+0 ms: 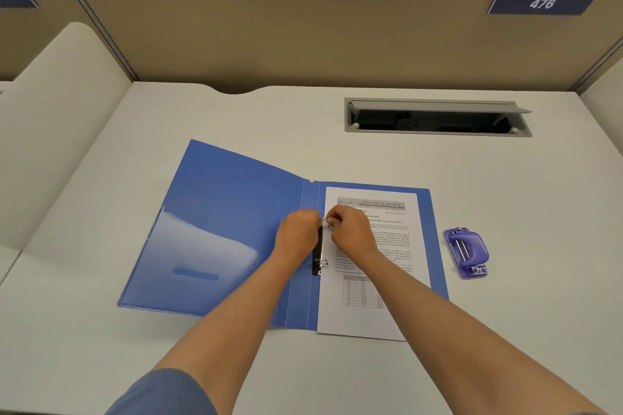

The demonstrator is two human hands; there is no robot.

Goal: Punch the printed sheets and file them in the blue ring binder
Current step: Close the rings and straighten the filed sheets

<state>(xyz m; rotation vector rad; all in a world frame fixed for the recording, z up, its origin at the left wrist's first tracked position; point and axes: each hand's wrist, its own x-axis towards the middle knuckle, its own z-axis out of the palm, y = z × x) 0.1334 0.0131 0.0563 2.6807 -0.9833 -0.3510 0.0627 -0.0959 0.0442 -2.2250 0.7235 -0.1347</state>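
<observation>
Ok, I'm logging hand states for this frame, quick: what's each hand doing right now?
Left hand: fingers curled, pinching the upper ring of the blue ring binder.
Right hand: pinching the same ring from the opposite side.

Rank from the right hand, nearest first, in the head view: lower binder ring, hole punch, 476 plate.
1. Lower binder ring, beside the right hand.
2. Hole punch, rightward on the desk.
3. 476 plate, on the far partition.

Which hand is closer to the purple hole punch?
Right. The right hand holds the upper ring on the side facing the hole punch; the left hand holds it from the far side.
</observation>
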